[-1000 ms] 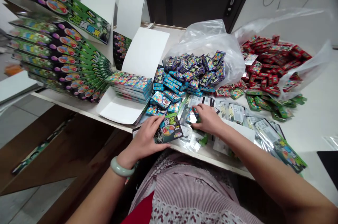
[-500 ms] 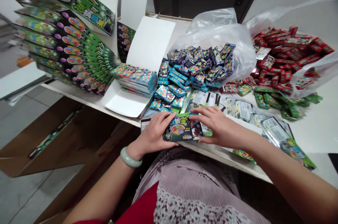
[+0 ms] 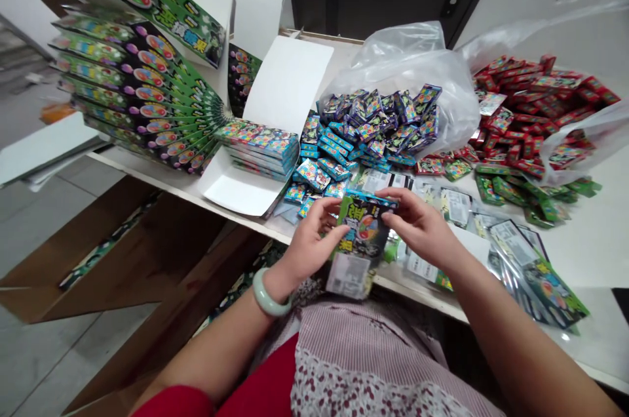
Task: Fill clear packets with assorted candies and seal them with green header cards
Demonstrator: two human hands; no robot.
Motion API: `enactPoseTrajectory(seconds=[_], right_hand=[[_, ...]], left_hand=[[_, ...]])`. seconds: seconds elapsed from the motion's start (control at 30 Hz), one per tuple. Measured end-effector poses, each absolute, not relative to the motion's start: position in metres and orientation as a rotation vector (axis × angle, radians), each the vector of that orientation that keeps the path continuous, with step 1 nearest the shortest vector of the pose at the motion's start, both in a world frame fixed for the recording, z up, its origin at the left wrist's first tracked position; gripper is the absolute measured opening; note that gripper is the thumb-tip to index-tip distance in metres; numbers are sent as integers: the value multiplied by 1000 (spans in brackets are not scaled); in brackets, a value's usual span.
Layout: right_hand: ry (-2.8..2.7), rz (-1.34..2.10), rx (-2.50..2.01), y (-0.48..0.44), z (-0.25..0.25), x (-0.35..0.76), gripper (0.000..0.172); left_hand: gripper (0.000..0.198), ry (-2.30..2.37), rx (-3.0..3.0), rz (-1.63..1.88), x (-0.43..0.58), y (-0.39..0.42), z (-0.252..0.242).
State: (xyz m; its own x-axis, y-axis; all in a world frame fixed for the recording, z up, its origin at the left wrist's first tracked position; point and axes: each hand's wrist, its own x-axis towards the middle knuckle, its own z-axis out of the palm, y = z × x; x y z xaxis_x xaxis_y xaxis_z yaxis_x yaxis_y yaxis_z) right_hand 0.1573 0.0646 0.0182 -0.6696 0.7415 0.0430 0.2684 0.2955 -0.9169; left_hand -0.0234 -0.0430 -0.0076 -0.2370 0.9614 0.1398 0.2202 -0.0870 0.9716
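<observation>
A green and black printed packet (image 3: 361, 233) is held up over the table's front edge, its pale label panel hanging at the lower end. My left hand (image 3: 314, 240) grips its left side, thumb on the front. On the upper right, my right hand (image 3: 417, 220) pinches the packet, thumb on the front face. Blue shows along the packet's upper edge; whatever is inside is mostly hidden. Just behind the hands lie small blue boxes (image 3: 314, 174) in a loose heap. Flat clear-and-printed packets (image 3: 457, 207) lie beside and beneath my right forearm.
Purple boxes (image 3: 378, 119) spill from a clear plastic bag (image 3: 452, 89). Red boxes (image 3: 555, 99) and green boxes (image 3: 511, 191) are piled at right. An open white carton (image 3: 240, 184) holds stacked packets. Fanned printed cartons (image 3: 162, 102) stand at left, above a brown cardboard box (image 3: 118, 240).
The packet has turned from lying level to upright, its label end now pointing down toward me. Both hands have shifted with it, the left one to the right.
</observation>
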Motion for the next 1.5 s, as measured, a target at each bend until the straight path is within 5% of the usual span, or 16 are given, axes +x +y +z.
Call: enactPoseTrajectory(seconds=[0.37, 0.5, 0.6, 0.8, 0.93, 1.17, 1.3, 1.5], right_hand=[[-2327, 1366, -757, 54, 16, 176, 28], [-1848, 1305, -918, 32, -2, 172, 40], [-1537, 1376, -960, 17, -16, 168, 33], [-1654, 1399, -966, 22, -20, 175, 20], [-1854, 1343, -913, 37, -4, 180, 15], [-1646, 1434, -931, 42, 9, 167, 17], [-1785, 1358, -851, 43, 11, 166, 16], [-1707, 1750, -955, 57, 33, 160, 17]], left_hand=[[61, 1283, 1112, 1418, -4, -71, -30], [63, 1261, 1131, 1378, -13, -69, -31], [64, 1273, 1143, 1341, -15, -67, -32], [51, 1315, 1203, 1277, -16, -62, -24], [15, 1507, 1274, 1440, -13, -50, -8], [26, 1521, 1171, 1578, -13, -35, -1], [13, 1537, 1372, 1496, -20, -34, -3], [13, 1488, 1156, 1479, -15, -24, 15]])
